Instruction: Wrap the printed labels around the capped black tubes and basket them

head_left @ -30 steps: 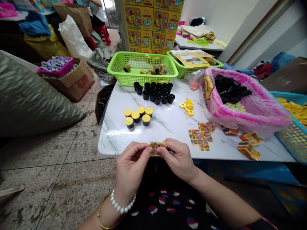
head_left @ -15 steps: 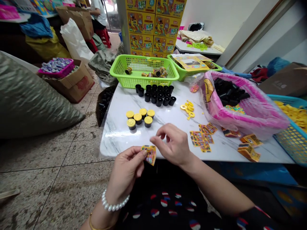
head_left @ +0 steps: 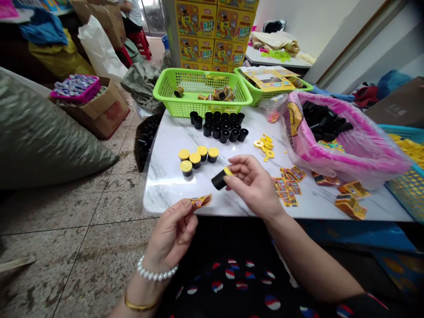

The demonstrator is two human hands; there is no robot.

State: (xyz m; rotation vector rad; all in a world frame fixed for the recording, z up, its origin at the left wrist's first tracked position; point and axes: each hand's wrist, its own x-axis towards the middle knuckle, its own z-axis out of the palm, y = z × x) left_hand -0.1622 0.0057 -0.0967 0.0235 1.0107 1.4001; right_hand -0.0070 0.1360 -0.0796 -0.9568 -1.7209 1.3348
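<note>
A printed wrapper (head_left: 201, 202) sits just below the centre of the frame, near the front edge of the desk (head_left: 159, 187), its free end bowed open toward the right of the frame. The left hand (head_left: 174, 227) has it by the other end, its fingers closed to a thin pinch. That light hold seems right: a harder squeeze would probably crease the wrapper or flatten its mouth.

Just above and to the right, near the centre of the frame, the right hand (head_left: 255, 187) has its fingers closed around the lidded end of a black cup (head_left: 217, 180). The cup tilts, yellow lid (head_left: 227, 171) toward the upper right, dark body bare toward the lower left. Gripping at the lid looks sensible, as it leaves the body uncovered; steady, even pressure should avoid prising the lid loose.

Left of this, five lidded cups (head_left: 195, 160) stand close together, so a low sweep could knock them. The right wrist lies just beside overlapping flat wrappers (head_left: 289, 187) at centre right and is best kept off them. Farther up stand black cups (head_left: 224, 135) before a green basket (head_left: 172, 107).
</note>
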